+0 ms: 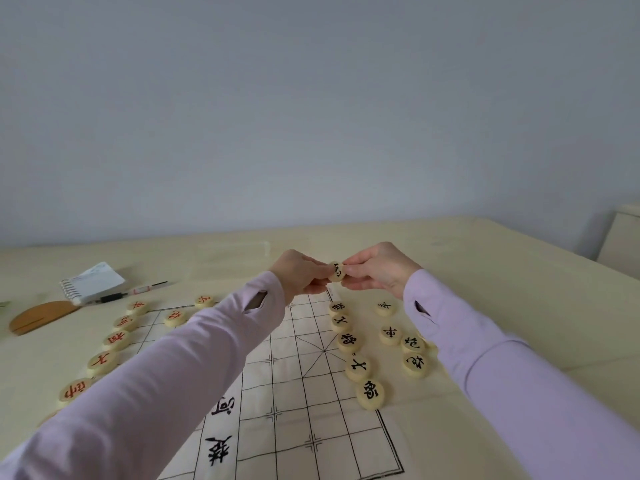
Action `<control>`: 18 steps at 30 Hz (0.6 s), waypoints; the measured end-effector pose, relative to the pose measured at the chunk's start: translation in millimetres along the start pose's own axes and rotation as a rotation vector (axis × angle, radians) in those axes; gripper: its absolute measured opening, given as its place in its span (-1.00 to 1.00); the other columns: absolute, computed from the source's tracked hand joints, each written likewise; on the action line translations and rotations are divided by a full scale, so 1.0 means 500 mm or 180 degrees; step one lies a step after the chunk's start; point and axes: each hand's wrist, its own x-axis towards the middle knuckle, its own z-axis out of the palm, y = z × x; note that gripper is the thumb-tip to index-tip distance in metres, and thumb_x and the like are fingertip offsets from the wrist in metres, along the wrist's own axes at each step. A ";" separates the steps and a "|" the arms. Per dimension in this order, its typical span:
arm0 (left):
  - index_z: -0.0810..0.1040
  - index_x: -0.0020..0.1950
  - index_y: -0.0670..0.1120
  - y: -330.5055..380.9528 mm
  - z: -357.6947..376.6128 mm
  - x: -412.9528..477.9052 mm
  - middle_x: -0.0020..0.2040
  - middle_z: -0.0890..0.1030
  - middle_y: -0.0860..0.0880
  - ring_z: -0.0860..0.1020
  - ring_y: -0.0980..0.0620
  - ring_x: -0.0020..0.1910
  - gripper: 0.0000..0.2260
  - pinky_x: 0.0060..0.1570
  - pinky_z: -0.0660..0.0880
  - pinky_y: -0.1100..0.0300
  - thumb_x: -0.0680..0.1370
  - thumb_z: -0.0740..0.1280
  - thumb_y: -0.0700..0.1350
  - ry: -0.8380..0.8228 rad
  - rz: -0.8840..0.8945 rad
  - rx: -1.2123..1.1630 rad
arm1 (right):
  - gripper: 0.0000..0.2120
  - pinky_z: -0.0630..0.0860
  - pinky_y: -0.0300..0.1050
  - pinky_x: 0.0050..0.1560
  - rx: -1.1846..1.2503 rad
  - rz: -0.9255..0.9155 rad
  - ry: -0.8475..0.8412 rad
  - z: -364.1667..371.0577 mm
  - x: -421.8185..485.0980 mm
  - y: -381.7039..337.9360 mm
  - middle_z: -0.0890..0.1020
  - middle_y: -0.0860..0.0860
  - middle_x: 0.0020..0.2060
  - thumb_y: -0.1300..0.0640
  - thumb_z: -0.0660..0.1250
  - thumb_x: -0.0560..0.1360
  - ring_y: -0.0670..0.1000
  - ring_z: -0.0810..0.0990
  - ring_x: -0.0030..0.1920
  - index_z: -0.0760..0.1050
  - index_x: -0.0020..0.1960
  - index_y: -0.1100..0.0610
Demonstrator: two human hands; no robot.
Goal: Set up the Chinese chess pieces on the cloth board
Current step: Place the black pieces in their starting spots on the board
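Note:
A round cream piece with a black character [337, 271] is held up above the far end of the cloth board [304, 382]. My left hand [300, 276] pinches its left edge and my right hand [379, 268] pinches its right edge. Several black-marked pieces [357, 367] lie in a line along the board's right edge, with more [413, 364] loose on the table to their right. Red-marked pieces [115, 339] run along the board's left edge, partly hidden by my left sleeve.
A spiral notepad [90, 283] and a pen [138, 291] lie at the far left of the cream table [519, 271]. A brown wooden disc [40, 317] sits beside them. A white cabinet [621, 240] stands off the table's far right corner.

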 end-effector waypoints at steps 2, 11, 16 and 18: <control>0.60 -0.05 -0.30 -0.004 -0.004 0.021 -0.29 0.57 -0.12 0.52 0.06 -0.35 -0.87 -0.32 0.58 0.30 0.48 0.41 -0.24 0.0160 -0.0085 0.0131 | -0.77 0.61 -0.22 -0.25 -0.0384 -0.0004 0.0119 -0.003 0.015 0.006 0.59 0.16 -0.24 0.39 0.32 0.49 0.03 0.58 -0.29 0.51 0.13 0.41; 0.50 -0.28 -0.27 -0.030 0.011 0.063 -0.44 0.57 -0.11 0.53 0.09 -0.55 -0.83 -0.45 0.54 0.29 0.48 0.41 -0.26 0.0041 -0.0630 0.0743 | -0.91 0.53 -0.23 -0.27 -0.1105 0.0047 0.0445 -0.043 0.031 0.041 0.61 0.15 -0.21 0.32 0.37 0.45 0.05 0.55 -0.23 0.59 -0.05 0.23; 0.50 -0.28 -0.25 -0.032 0.017 0.063 -0.36 0.56 -0.12 0.51 0.12 -0.57 -0.84 -0.53 0.52 0.32 0.48 0.41 -0.27 0.0031 -0.0645 0.0890 | -0.85 0.49 -0.25 -0.32 -0.1123 0.0094 0.0437 -0.053 0.027 0.046 0.59 0.14 -0.19 0.32 0.36 0.46 -0.02 0.51 -0.30 0.58 0.03 0.28; 0.52 -0.27 -0.24 -0.036 0.020 0.063 -0.35 0.57 -0.12 0.51 0.14 -0.58 -0.85 -0.48 0.55 0.31 0.47 0.42 -0.26 0.0020 -0.0622 0.0956 | -0.85 0.49 -0.25 -0.32 -0.1116 0.0108 0.0418 -0.055 0.026 0.048 0.59 0.12 -0.20 0.31 0.36 0.47 -0.05 0.50 -0.31 0.58 0.03 0.28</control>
